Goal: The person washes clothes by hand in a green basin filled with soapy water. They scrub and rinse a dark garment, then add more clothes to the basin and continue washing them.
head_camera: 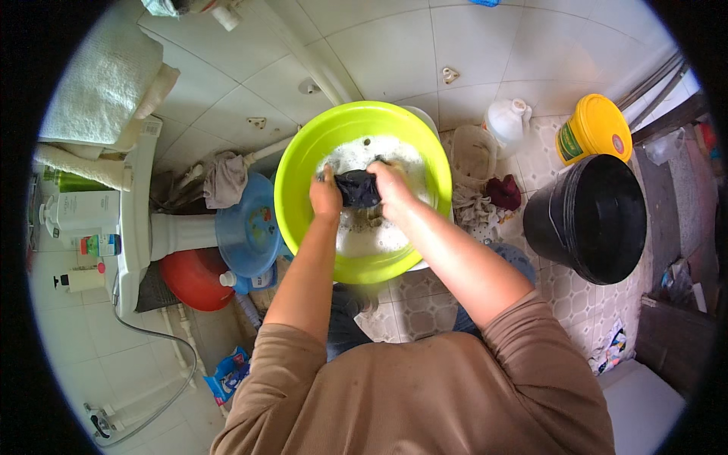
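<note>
A lime-green plastic basin (290, 165) holds water covered with white suds (375, 242). Over it, my left hand (326, 195) grips one side of a dark wet cloth (359, 189). The other side of the same cloth is in my right hand (392, 186), with the fingers curled round it and partly hidden. The cloth is bunched between both hands, above the foam near the middle of the basin.
Left of the basin are a washbasin (133, 227), a blue basin (244, 242) and a red basin (196, 284). To the right, a black bucket (546, 219), a yellow lidded bucket (597, 131), a white jug (505, 122) and a maroon cloth (504, 192) are on the tiled floor.
</note>
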A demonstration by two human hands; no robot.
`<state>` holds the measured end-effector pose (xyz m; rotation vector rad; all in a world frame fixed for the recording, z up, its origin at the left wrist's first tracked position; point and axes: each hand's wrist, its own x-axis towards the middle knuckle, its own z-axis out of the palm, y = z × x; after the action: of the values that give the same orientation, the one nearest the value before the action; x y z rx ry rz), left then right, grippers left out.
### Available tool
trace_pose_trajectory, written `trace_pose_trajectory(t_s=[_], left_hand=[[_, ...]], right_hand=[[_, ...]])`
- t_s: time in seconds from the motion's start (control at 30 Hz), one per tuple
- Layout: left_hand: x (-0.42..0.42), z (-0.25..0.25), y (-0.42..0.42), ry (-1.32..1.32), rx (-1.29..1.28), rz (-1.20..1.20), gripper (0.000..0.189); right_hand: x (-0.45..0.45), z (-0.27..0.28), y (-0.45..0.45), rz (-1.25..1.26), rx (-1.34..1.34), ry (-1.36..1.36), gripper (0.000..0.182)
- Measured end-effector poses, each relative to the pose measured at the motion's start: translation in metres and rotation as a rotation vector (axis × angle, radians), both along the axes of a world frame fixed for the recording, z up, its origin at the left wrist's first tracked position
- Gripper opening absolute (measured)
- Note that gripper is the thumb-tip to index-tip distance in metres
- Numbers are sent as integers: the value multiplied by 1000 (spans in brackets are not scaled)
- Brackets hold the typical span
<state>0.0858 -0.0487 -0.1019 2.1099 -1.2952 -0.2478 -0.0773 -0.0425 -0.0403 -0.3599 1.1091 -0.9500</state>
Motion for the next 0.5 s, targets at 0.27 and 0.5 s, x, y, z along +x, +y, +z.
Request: trace_pose_trajectory(t_s=[0.27,0.5], left_hand=[[-104,92,46,550,-25,-369,15],[-64,92,10,22,112,-118,32]], right_hand=[[-16,-16,-26,239,185,-101,54],[12,36,21,-81,61,49,21]])
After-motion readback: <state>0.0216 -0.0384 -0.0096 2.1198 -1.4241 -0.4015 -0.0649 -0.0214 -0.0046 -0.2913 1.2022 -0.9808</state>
